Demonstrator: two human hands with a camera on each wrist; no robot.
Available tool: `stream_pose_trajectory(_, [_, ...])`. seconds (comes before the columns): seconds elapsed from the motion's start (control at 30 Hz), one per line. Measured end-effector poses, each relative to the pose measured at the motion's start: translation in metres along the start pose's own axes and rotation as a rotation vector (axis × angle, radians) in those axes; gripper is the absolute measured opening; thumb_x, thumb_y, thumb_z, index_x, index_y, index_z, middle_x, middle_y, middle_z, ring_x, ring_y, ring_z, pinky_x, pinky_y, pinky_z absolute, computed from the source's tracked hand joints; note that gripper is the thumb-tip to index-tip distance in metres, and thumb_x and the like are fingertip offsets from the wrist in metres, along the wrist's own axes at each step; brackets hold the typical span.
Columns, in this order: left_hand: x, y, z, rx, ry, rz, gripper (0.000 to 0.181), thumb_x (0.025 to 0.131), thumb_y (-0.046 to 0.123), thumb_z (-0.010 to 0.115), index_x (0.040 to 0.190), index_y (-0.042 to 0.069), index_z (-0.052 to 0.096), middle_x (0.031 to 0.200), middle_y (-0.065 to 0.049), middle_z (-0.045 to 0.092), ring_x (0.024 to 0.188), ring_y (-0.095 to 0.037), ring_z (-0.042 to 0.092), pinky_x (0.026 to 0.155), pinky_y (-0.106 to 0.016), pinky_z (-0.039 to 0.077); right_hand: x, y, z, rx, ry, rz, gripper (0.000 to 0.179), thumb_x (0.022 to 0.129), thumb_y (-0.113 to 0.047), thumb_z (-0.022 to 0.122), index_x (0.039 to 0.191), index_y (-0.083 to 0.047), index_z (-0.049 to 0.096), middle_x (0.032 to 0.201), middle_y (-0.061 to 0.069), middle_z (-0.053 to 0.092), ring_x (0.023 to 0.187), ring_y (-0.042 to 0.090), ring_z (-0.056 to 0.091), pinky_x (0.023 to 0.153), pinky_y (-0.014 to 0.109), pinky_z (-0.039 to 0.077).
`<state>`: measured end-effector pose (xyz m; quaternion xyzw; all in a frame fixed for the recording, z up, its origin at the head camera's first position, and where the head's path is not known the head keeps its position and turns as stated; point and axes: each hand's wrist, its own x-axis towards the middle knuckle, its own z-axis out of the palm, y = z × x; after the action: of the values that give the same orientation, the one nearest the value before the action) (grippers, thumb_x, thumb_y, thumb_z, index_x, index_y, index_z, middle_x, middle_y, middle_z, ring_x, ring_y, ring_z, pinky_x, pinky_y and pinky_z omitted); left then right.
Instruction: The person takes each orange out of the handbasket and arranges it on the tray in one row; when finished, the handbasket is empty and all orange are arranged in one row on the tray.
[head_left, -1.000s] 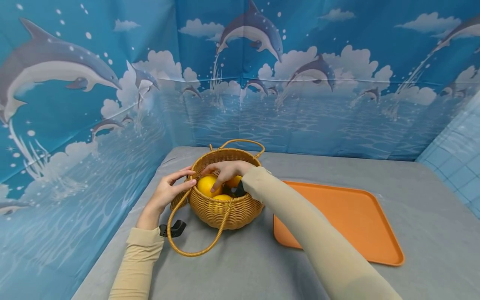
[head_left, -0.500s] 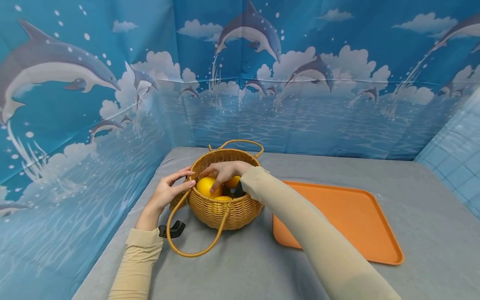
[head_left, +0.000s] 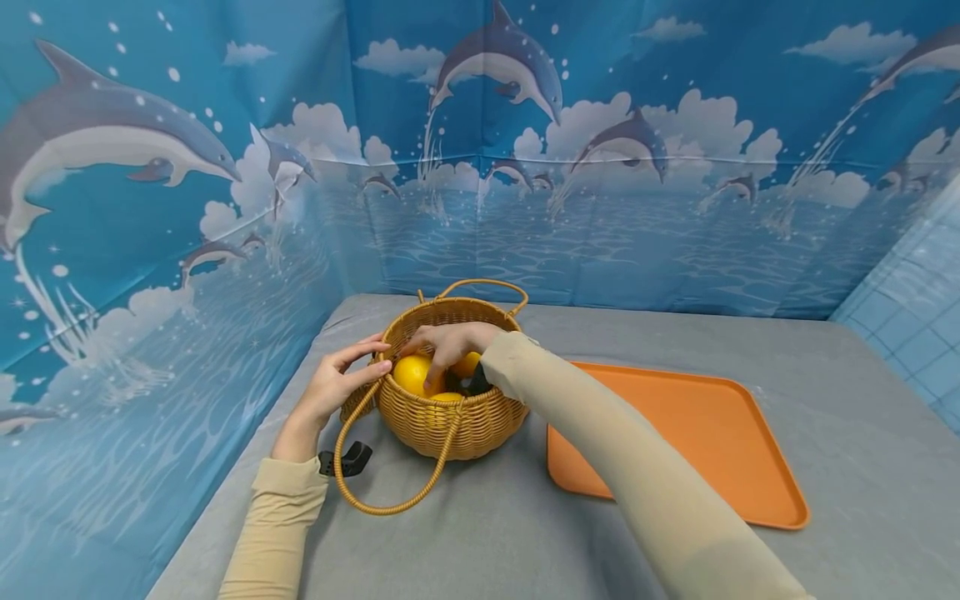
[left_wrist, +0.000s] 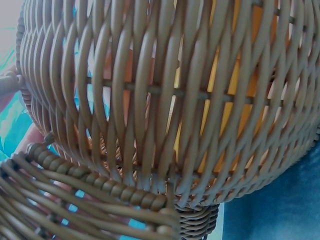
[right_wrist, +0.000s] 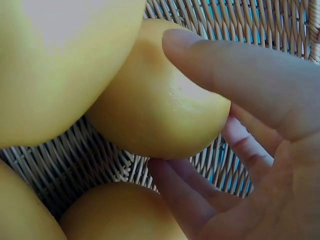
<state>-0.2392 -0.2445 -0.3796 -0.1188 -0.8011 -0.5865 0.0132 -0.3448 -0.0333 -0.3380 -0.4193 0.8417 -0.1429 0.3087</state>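
Note:
A round wicker basket (head_left: 453,425) stands on the grey cloth, with several smooth yellow fruits inside. My left hand (head_left: 333,383) grips its left rim, thumb and fingertips at the woven edge. Reaching in from the right, my right hand (head_left: 453,342) holds a yellow fruit (right_wrist: 160,100). The right wrist view shows the thumb over the top of this fruit and fingers around its lower side. A larger-looking yellow fruit (right_wrist: 55,65) overlaps it there, and another fruit (right_wrist: 122,215) lies below. Through the weave in the left wrist view, yellow fruit (left_wrist: 235,115) shows.
An orange tray (head_left: 690,433) lies to the right of the basket, partly behind my right sleeve. One basket handle (head_left: 386,508) hangs down in front, and the other handle (head_left: 487,282) stands up behind. Dolphin-printed curtains (head_left: 600,233) close off the back and left.
My right thumb has slid slightly lower along the yellow fruit, and the right forearm has shifted a little. My left hand and the basket stay in place.

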Motion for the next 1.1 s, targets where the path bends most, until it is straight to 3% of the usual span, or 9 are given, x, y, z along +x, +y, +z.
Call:
stream_pose_trajectory(0.27, [-0.0028, 0.0004, -0.0004, -0.002, 0.011, 0.021, 0.042, 0.088, 0.028, 0.068, 0.124, 0.007, 0.061, 0.145, -0.002, 0.042, 0.138, -0.027, 0.022, 0.107, -0.058, 0.018, 0.0053, -0.0032, -0.0025, 0.009, -0.019, 0.023, 0.075, 0.076, -0.031, 0.079, 0.141, -0.034, 0.042, 0.149, -0.002, 0.029, 0.135, 0.022, 0.026, 0.106, 0.046, 0.027])
stream_pose_trajectory(0.53, [-0.0032, 0.0016, 0.0005, -0.010, 0.012, 0.032, 0.043, 0.087, 0.026, 0.068, 0.124, 0.004, 0.061, 0.144, -0.004, 0.042, 0.138, -0.027, 0.024, 0.108, -0.056, 0.021, 0.0077, -0.0032, -0.0033, 0.054, 0.024, -0.024, 0.056, 0.078, -0.017, 0.079, 0.125, -0.021, 0.048, 0.128, -0.003, 0.045, 0.119, 0.016, 0.041, 0.100, 0.036, 0.035])
stream_pose_trajectory(0.83, [-0.0015, 0.0018, 0.0004, -0.006, 0.010, 0.028, 0.041, 0.088, 0.027, 0.068, 0.124, 0.007, 0.061, 0.144, -0.001, 0.042, 0.138, -0.026, 0.023, 0.108, -0.055, 0.021, 0.0078, -0.0011, -0.0046, 0.030, 0.018, 0.009, 0.066, 0.077, -0.022, 0.079, 0.135, -0.021, 0.047, 0.134, 0.002, 0.043, 0.120, 0.019, 0.041, 0.100, 0.038, 0.036])
stream_pose_trajectory(0.97, [-0.0014, 0.0019, 0.0006, -0.011, 0.005, 0.010, 0.040, 0.089, 0.024, 0.067, 0.125, 0.006, 0.061, 0.145, -0.002, 0.041, 0.138, -0.026, 0.022, 0.108, -0.055, 0.021, 0.0061, -0.0003, -0.0032, 0.040, 0.016, 0.011, 0.064, 0.074, -0.025, 0.082, 0.129, -0.029, 0.051, 0.138, 0.001, 0.037, 0.119, 0.019, 0.038, 0.097, 0.039, 0.037])
stream_pose_trajectory(1.1, [-0.0040, 0.0099, 0.0021, -0.016, 0.002, 0.000, 0.040, 0.090, 0.019, 0.065, 0.125, 0.002, 0.059, 0.146, -0.007, 0.040, 0.138, -0.029, 0.021, 0.108, -0.056, 0.021, 0.0038, -0.0005, -0.0012, 0.114, -0.005, -0.018, 0.059, 0.072, -0.022, 0.083, 0.122, -0.029, 0.051, 0.135, -0.003, 0.038, 0.117, 0.017, 0.038, 0.094, 0.035, 0.039])
